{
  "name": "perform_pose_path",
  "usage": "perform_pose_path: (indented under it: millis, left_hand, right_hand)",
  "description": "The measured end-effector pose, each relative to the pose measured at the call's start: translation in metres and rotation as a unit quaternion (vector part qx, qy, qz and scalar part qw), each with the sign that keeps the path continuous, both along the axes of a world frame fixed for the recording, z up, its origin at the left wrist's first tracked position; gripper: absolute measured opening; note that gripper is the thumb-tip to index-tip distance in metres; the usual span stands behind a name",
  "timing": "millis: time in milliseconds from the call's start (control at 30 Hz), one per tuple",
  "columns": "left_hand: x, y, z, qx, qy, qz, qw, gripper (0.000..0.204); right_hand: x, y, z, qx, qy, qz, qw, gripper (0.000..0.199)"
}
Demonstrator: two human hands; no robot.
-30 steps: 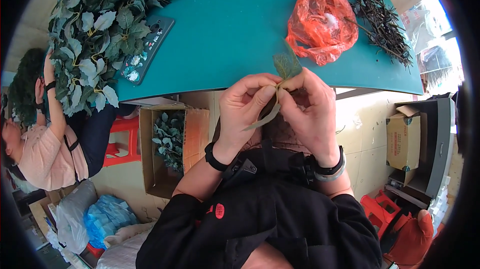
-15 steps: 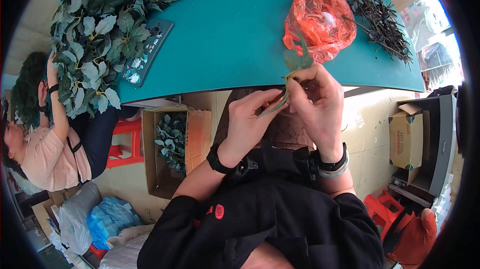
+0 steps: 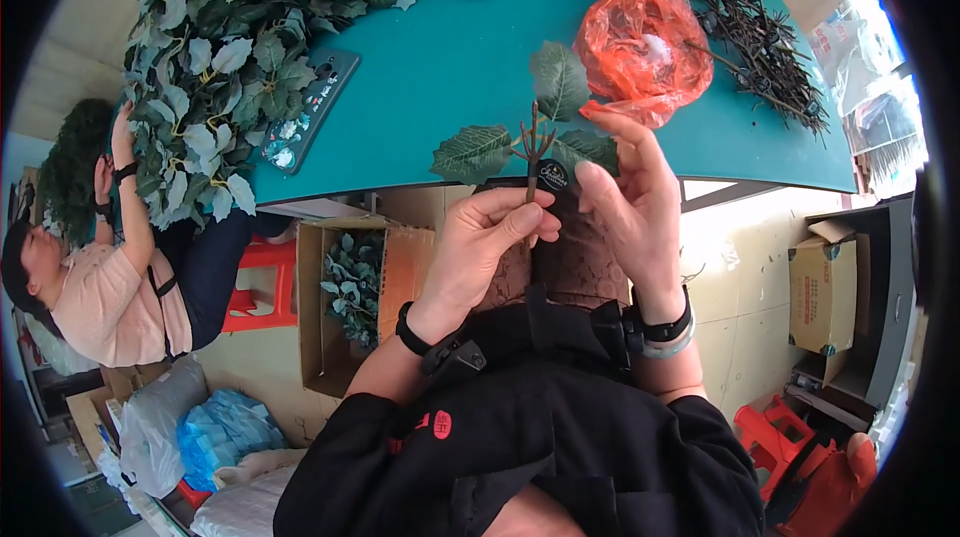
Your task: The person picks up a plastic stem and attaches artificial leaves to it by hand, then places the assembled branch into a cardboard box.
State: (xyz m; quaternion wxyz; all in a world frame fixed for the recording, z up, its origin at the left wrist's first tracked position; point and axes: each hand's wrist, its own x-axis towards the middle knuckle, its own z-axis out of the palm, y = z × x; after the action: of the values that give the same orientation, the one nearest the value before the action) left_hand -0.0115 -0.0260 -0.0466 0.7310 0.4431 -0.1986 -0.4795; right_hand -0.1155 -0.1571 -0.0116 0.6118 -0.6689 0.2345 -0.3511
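Observation:
Between the thumb and fingers of my left hand (image 3: 497, 235) is the brown stem of an artificial leaf sprig (image 3: 537, 142). Three green toothed leaves spread from its forked top, over the near edge of the table. A round black tag (image 3: 552, 175) hangs beside the stem. My right hand (image 3: 637, 202) is just right of the sprig, its fingers apart and its thumb close to the right-hand leaf. Whether the thumb touches that leaf I cannot tell. Beyond my right hand, a crumpled red plastic bag (image 3: 640, 47) lies on the green table (image 3: 450, 47).
Artificial leaf sprigs (image 3: 215, 67) are heaped at the table's left, next to a dark flat case (image 3: 312, 112). Brown stems (image 3: 765, 57) pile up at the right. A co-worker (image 3: 120, 287) sits at left. Cardboard boxes (image 3: 408, 272) and red stools (image 3: 262, 282) stand below.
The sprig has turned upright, its leaves spread and its tag showing. My left hand now grips the stem lower down, and my right hand has opened away from it.

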Motion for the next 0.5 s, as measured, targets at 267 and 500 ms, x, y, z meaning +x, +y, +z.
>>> perform_pose_path:
  millis: [267,500]
  left_hand:
    - [0.003,0.002,0.008,0.042,-0.035,-0.058,0.997,0.022]
    - [0.003,0.001,0.008,0.069,-0.024,-0.071,0.995,0.021]
  right_hand:
    - [-0.013,-0.022,-0.002,-0.007,0.018,-0.039,0.999,0.01]
    - [-0.014,-0.026,-0.005,-0.033,0.02,-0.034,0.999,0.008]
